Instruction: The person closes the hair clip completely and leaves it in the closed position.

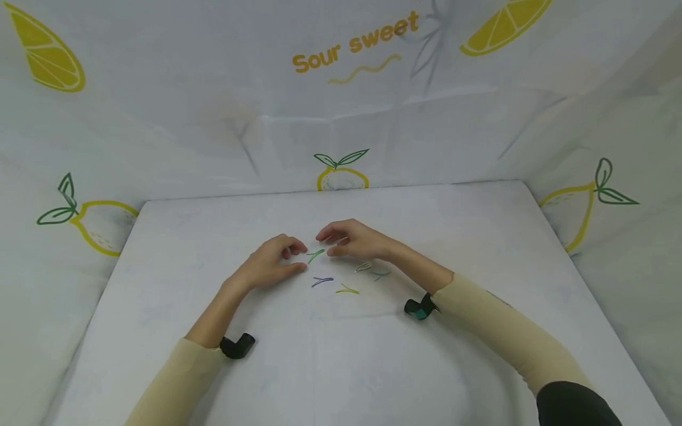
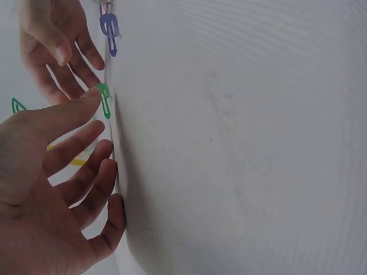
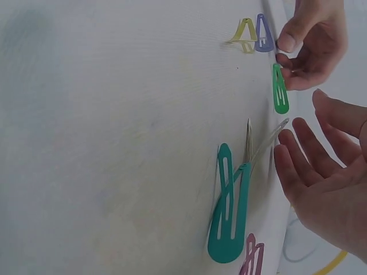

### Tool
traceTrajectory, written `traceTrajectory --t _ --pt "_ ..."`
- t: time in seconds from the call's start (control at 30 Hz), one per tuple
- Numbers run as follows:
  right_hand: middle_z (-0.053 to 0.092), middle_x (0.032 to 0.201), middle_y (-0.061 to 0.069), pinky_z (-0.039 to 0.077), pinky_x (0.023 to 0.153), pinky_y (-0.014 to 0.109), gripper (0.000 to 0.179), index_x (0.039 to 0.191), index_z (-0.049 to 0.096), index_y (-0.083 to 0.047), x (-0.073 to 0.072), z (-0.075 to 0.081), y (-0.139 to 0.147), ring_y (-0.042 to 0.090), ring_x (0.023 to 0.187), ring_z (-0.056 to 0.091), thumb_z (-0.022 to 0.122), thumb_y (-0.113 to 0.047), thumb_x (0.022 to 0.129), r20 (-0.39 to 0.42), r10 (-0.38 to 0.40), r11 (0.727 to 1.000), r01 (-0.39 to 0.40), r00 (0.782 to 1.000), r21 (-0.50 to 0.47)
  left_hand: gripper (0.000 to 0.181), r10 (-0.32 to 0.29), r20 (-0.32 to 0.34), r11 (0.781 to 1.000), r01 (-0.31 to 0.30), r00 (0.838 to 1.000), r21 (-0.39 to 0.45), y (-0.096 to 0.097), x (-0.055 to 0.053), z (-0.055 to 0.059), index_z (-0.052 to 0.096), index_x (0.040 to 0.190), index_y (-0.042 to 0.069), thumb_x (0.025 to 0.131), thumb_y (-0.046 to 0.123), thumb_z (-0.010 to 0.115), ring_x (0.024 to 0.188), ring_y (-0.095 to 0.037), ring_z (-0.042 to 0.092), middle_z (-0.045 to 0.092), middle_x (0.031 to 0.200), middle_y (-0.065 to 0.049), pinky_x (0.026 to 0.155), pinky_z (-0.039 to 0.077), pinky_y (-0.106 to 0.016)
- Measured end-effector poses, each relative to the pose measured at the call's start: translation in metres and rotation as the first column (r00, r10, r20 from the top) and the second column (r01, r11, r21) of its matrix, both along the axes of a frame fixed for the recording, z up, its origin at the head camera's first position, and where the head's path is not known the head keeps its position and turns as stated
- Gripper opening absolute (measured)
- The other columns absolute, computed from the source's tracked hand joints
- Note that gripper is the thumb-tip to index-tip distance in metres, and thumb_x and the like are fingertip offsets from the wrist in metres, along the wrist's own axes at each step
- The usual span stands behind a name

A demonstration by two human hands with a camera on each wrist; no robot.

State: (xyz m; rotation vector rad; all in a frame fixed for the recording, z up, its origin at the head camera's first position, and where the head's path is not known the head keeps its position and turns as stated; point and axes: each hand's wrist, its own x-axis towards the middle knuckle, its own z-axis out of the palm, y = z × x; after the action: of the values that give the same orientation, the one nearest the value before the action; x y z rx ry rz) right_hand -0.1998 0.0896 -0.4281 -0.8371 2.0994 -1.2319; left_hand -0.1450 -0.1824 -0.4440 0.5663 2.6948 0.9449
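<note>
A green snap hair clip (image 1: 316,255) lies on the white table between my two hands, its arms spread apart. My left hand (image 1: 274,260) is at its left, thumb and fingers parted and loosely bent around a gap. From the right my right hand (image 1: 357,239) reaches in, thumb tip close to the green clip, nothing in its fingers. Nearer to me lie a purple clip (image 1: 322,281) and a yellow clip (image 1: 347,289). Below the right wrist are a pale clip (image 1: 363,267) and a teal clip (image 1: 380,276). A pink clip (image 3: 251,256) shows in the right wrist view.
White cloth printed with lemons and lettering (image 1: 357,44) hangs behind and at both sides of the white table (image 1: 319,367). A black wrist camera (image 1: 238,346) sits at the left sleeve, another black camera (image 1: 420,307) at the right sleeve.
</note>
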Motion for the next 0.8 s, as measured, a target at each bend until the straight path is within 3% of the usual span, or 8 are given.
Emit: traceTrajectory --t 0.23,0.47,0.8 --pt "0.066 0.149 0.020 0.051 0.120 0.044 0.039 0.142 0.063 0.003 -0.005 -0.003 -0.006 0.036 0.142 0.063 0.067 -0.001 0.104 0.024 0.038 0.999 -0.039 0.999 0.039 0.034 0.039 0.010 0.999 -0.039 0.999 -0.037 0.004 -0.001 -0.004 0.075 0.125 0.013 0.096 0.030 0.084 0.104 -0.023 0.062 0.071 0.117 -0.007 0.089 0.050 -0.039" --pt "0.070 0.144 0.019 0.053 0.117 0.041 0.036 0.139 0.066 0.003 -0.008 -0.010 -0.008 0.033 0.138 0.066 0.067 0.001 0.103 0.020 0.014 0.997 -0.015 1.000 0.076 0.035 0.071 0.001 0.996 -0.070 0.998 -0.056 0.011 -0.001 -0.007 0.076 0.121 0.016 0.094 0.034 0.086 0.103 -0.022 0.063 0.072 0.114 -0.005 0.087 0.052 -0.041" --pt "0.076 0.125 0.016 0.056 0.101 0.027 0.027 0.128 0.074 0.004 -0.007 -0.011 -0.016 0.019 0.109 0.069 0.068 0.000 0.102 -0.031 -0.007 0.993 0.010 1.000 0.114 0.027 0.096 -0.042 0.992 -0.099 0.995 -0.083 0.015 -0.001 -0.007 0.078 0.116 0.017 0.093 0.029 0.087 0.099 -0.022 0.064 0.073 0.110 -0.005 0.082 0.052 -0.040"
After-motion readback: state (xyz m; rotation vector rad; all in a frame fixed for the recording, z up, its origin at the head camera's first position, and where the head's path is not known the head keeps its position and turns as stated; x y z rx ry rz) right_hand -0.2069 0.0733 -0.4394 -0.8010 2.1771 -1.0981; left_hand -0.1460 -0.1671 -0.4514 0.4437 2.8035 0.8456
